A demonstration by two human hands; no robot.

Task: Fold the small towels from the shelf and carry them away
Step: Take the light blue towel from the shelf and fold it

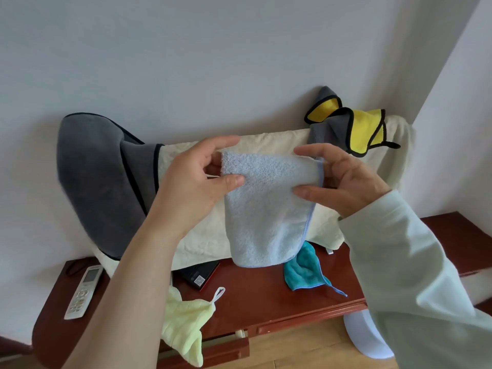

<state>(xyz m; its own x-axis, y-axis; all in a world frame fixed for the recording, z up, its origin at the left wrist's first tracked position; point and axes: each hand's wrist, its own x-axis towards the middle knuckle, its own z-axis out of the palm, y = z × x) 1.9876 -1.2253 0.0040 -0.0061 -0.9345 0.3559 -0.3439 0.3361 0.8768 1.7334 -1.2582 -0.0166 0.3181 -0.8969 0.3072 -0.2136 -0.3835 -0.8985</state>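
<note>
The light blue towel (266, 209) hung in the air between the two hands, held up in front of the chest and above the red-brown tabletop (253, 294). The left hand (197, 177) gripped its upper left edge, with the thumb pressed on the front face and the fingers curled over the top and behind. The right hand (343, 177) pinched the upper right edge in the same way, thumb on the near face and forefinger along the top corner where the blue trim showed. The cloth was doubled over at the top and drooped from the hands in a rounded flap, its lower end hanging clear of the tabletop. The left forearm was bare; the right wore a pale green sleeve (415, 275). Just behind the held towel a cream towel (202, 241) was draped along the wall. A dark grey towel (101, 177) lay over its left end and a grey and yellow cloth (364, 129) was bunched on its right end. On the tabletop below, a teal cloth (303, 270) lay crumpled under the right side of the blue towel. A black box (198, 274) sat near the middle and a remote control (83, 291) lay at the far left. A pale yellow towel (183, 323) spilled over the front edge beside the left forearm.
</note>
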